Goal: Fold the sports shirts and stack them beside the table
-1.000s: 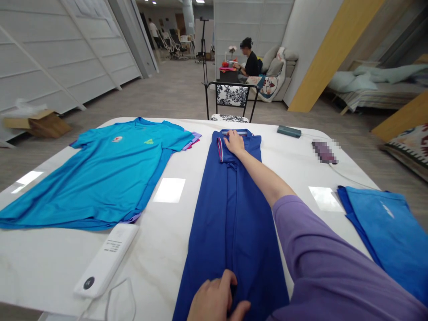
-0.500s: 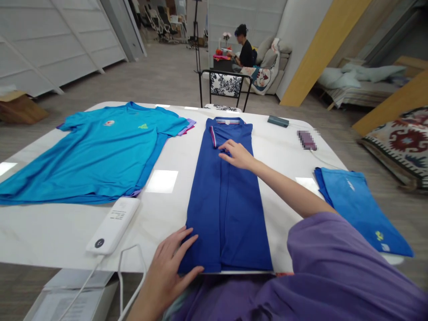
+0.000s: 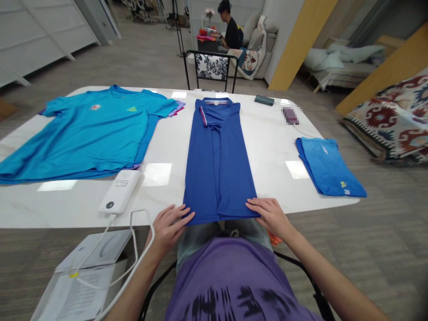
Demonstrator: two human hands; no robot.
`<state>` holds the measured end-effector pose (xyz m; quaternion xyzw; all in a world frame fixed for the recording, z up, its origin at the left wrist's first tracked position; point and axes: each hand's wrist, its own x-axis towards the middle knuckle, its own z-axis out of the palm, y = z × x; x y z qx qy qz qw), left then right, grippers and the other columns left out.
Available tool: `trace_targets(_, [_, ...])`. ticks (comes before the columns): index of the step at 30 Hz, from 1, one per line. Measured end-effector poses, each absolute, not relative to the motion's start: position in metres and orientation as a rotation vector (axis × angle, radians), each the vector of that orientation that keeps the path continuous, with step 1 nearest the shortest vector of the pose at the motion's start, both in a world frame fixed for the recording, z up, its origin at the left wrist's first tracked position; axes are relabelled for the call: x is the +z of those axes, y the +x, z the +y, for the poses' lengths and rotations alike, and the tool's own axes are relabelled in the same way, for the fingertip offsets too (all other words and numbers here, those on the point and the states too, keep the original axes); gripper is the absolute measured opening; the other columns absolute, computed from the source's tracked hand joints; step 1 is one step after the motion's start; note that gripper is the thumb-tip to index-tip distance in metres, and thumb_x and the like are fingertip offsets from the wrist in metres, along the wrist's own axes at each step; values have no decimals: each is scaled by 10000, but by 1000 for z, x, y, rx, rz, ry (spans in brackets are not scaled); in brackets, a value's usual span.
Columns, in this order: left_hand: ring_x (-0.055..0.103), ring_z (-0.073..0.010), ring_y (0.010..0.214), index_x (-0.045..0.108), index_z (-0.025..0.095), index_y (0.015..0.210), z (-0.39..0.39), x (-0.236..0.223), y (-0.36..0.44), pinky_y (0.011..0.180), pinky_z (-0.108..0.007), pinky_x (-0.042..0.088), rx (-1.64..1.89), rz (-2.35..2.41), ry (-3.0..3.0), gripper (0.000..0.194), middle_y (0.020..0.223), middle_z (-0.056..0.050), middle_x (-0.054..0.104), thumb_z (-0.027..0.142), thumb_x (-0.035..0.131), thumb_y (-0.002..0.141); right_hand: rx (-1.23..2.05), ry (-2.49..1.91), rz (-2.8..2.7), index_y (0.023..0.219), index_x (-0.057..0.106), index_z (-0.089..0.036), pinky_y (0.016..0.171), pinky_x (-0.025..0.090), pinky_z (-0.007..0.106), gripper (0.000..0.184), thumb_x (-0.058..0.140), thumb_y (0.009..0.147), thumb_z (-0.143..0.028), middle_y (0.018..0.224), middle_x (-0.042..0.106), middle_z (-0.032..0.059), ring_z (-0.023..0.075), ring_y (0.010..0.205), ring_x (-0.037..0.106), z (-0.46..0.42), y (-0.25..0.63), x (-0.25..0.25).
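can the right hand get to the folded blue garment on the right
Probably yes: the right hand rests on the dark blue shirt, and only bare tabletop appears between it and the folded garment.

Wearer: purple top (image 3: 230,263) with black, streaky, brush-like print (image 3: 225,303) across the chest, lettering illegible. Trousers (image 3: 192,243) pale grey-blue; light cord-like loop (image 3: 235,233) at waist. Forearms (image 3: 334,272), left hand (image 3: 169,226) and right hand (image 3: 271,217) bare.

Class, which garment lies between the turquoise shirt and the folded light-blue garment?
In the head view, the dark blue shirt lies between them on the tabletop.
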<state>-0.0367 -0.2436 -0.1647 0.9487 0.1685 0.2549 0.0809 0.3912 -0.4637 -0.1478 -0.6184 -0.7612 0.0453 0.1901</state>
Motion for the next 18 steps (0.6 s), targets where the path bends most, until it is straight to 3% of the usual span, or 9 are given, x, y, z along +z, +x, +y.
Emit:
trace_targets(5, [797, -237, 1278, 785, 349, 1439, -259, -152, -42, 1071, -408, 610, 906, 470, 2762, 455, 1258, -26, 864, 96, 666, 1080, 85, -1683, -2093, 1564, 697, -380, 1102, 524, 510, 505, 639, 1106, -176, 1547, 753, 40, 280, 1429, 701, -479, 390, -151])
trace_targets(9, [819, -242, 1127, 837, 347, 1322, -293, -129, -42, 999, -405, 650, 857, 578, 2605, 374, 1153, -39, 860, 144, 647, 1073, 299, -1663, -2005, 1455, 747, -431, 1058, 545, 557, 418, 580, 1129, -228, 1377, 832, 27, 287, 1270, 785, -499, 390, -131])
trace_targets(14, [800, -284, 1005, 817, 430, 1293, -345, -90, -49, 843, -449, 710, 664, 541, 2318, 380, 1095, -62, 826, 234, 612, 1040, 798, -1667, -1877, 1361, 779, -446, 1018, 617, 528, 272, 597, 1163, -410, 1207, 844, 32, 287, 1115, 799, -540, 389, -71])
trace_targets(18, [763, -294, 959, 788, 457, 1225, -364, -46, -45, 793, -462, 689, 649, 553, 2088, 302, 1040, -61, 787, 311, 589, 1052, 1054, -1560, -1877, 1308, 817, -465, 921, 665, 462, 235, 683, 1123, -412, 1103, 826, 69, 275, 1052, 788, -567, 402, -9])
